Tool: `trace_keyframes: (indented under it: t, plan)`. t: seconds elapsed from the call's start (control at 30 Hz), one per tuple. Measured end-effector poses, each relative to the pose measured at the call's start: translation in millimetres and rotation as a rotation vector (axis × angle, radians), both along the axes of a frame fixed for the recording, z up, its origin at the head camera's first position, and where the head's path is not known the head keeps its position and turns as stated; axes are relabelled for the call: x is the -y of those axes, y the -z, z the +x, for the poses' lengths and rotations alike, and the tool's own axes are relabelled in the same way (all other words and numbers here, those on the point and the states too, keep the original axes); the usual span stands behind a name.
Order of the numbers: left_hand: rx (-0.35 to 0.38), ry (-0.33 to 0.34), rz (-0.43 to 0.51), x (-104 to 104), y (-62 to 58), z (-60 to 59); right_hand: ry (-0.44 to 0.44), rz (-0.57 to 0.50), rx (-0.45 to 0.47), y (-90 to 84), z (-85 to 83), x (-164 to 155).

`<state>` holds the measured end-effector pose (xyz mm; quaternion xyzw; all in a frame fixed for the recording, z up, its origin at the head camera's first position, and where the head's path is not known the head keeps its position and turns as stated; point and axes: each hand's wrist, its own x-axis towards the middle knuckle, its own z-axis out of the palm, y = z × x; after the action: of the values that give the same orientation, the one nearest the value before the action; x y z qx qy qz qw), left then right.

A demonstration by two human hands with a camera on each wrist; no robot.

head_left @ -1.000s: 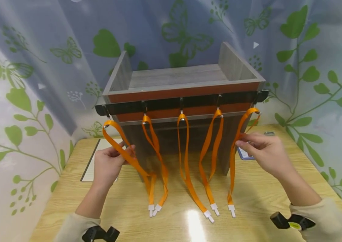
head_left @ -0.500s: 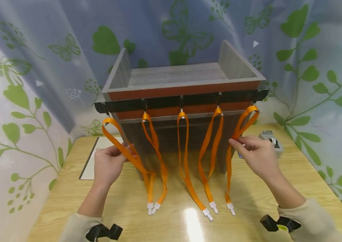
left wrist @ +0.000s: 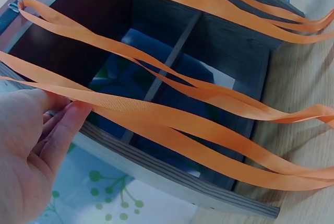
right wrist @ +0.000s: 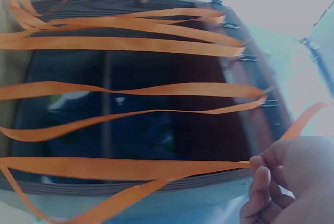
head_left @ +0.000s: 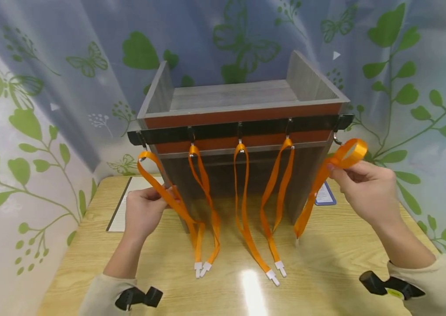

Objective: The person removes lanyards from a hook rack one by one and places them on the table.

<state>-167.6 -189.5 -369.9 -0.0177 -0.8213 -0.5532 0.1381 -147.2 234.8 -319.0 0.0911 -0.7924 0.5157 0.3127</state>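
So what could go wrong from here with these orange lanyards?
The right hand pinches the rightmost lanyard, whose loop is off the rightmost hook; it might drop if the grip slips. The left hand pinches the leftmost lanyard, which is hooked at the top; tugging could unhook it. The white clips of the two leftmost lanyards lie close together, so they may tangle.

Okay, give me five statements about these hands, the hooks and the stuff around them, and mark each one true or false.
1. The right hand pinches an orange lanyard. True.
2. The left hand touches no lanyard. False: it pinches the leftmost lanyard.
3. All five hooks carry a lanyard. False: the rightmost hook is bare.
4. The middle lanyard ends in a white clip. True.
5. A plain red curtain hangs behind the shelf. False: the backdrop is bluish, with green leaves and butterflies.
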Motion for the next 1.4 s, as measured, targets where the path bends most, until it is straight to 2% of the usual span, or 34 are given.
trace_keyframes:
  t: [0.13,0.3,0.43,0.57,0.7,0.97,1.13,1.3,1.4]
  plan:
    - [0.011,-0.002,-0.027,-0.3,0.4,-0.8,0.018,-0.015,0.012,-19.7,11.7,-9.4]
    - [0.013,-0.004,-0.008,-1.1,2.1,-2.1,0.034,0.093,-0.008,-36.6,20.7,-18.8]
    - [0.007,0.005,0.026,-2.9,4.0,-2.4,0.098,0.128,-0.006,-40.8,25.1,-27.3]
    - [0.005,0.000,0.025,-3.6,5.6,-2.6,0.131,0.123,0.043,-40.0,30.5,-36.0]
    - [-0.009,-0.017,0.026,-3.0,5.3,-3.2,0.164,0.163,0.097,-39.0,34.3,-41.7]
    - [0.004,-0.034,0.035,-2.8,2.3,-1.5,0.249,0.244,0.194,-20.2,38.4,-56.4]
    - [0.006,-0.021,0.064,-2.8,1.4,-1.5,0.290,0.293,0.336,-5.9,42.2,-67.2]
    - [0.027,-0.024,0.076,-2.6,2.8,-1.2,0.259,0.312,0.503,7.7,42.0,-72.5]
    - [0.022,-0.029,0.071,-2.8,3.9,-2.4,0.217,0.320,0.561,17.8,39.8,-75.3]
